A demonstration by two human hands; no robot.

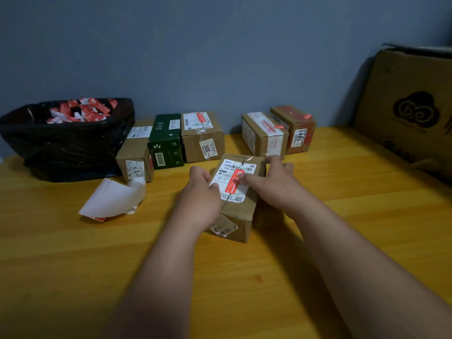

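Left hand and right hand clasp a brown parcel on the counter.
The parcel lies mid-counter, just in front of a row of boxes along the wall. Curled left fingers grip its left edge; the right hand wraps the right side, thumb resting on the label's red sticker.

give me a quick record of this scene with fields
surface: wooden table
in hand: parcel, lying on the table
left hand: grips the parcel's left side
right hand: holds its right side, thumb on the red sticker
back row: green box among brown boxes
left: black bin bag with label scraps
loose: white paper
right: large carton
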